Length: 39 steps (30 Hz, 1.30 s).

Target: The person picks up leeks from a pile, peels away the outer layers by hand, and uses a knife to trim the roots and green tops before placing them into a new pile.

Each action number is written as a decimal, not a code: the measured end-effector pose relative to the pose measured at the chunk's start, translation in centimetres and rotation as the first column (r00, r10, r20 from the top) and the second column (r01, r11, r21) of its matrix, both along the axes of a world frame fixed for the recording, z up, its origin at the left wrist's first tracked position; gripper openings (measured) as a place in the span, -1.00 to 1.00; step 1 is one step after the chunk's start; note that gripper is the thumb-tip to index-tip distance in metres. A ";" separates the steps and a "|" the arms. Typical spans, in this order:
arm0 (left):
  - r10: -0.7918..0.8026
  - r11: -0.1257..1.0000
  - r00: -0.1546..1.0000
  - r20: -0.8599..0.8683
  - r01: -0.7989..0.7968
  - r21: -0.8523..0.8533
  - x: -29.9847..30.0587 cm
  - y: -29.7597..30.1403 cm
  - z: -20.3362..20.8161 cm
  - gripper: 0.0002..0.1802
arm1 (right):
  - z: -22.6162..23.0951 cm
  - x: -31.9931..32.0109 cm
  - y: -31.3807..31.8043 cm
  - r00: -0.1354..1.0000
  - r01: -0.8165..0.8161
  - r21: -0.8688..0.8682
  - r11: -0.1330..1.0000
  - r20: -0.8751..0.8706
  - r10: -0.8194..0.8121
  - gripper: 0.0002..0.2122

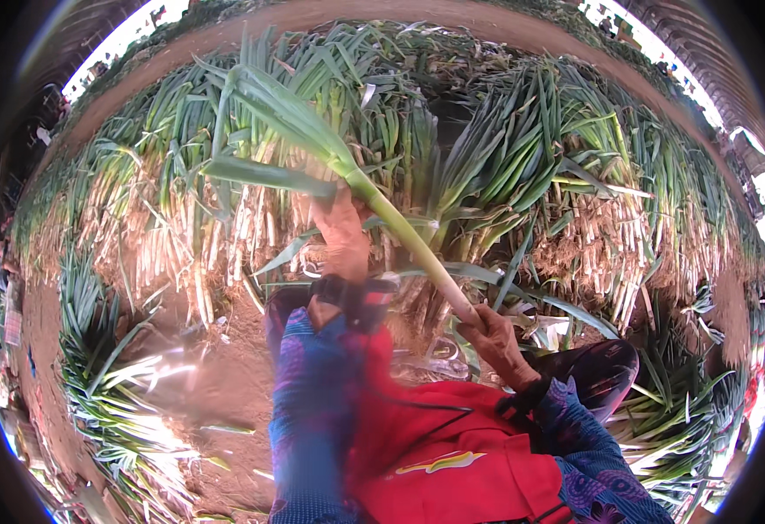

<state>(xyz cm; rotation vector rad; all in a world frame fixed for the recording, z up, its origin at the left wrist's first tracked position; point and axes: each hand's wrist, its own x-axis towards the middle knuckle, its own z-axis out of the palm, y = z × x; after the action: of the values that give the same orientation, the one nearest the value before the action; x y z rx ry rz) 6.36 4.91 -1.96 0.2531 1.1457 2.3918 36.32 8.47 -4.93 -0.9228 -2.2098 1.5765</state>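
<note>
A long leek [397, 222] slants across in front of me, its green leaves up at the left and its pale root end down at the right. My right hand [497, 345] is closed around that pale end. Up by the leaf fork, my left hand [342, 231] is closed and slightly blurred, its fingertips partly hidden. A broad green leaf [267, 175] juts out leftward from its fingers, beside the stalk. Whether this leaf is still joined to the stalk I cannot tell.
Bundled leeks [164, 188] stand in a long row beyond my hands, and more bundles [522, 144] rise at the right. Loose leeks [120, 402] lie on the brown soil [234, 367] at my left, others [675, 410] at my right. My red apron [461, 428] covers my lap.
</note>
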 end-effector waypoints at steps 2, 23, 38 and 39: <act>0.260 0.963 0.952 -0.160 -0.268 -0.030 0.6 0.7 0.1 -0.60 | -0.2 -0.3 -0.6 0.994 0.068 0.210 0.975 0.073 -0.085 -0.74; -0.409 0.865 0.901 0.140 0.334 0.375 3.1 -1.9 2.9 -0.52 | -1.5 0.4 3.7 0.971 -0.160 -0.205 0.966 0.145 0.192 -0.66; -0.547 0.811 0.837 0.016 0.526 0.256 5.6 -0.1 1.6 -0.55 | -5.9 1.6 4.6 0.951 0.278 0.250 0.927 -0.212 -0.227 -0.71; -0.548 0.806 0.836 -0.001 0.529 0.265 7.3 1.0 2.5 -0.57 | -6.1 2.6 5.3 0.960 0.256 0.275 0.927 -0.183 -0.211 -0.72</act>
<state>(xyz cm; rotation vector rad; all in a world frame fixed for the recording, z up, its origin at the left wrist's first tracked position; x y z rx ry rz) 13.70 5.96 0.51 0.4980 0.6104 2.0001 38.91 13.78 -11.05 -0.9050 -2.0674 1.1299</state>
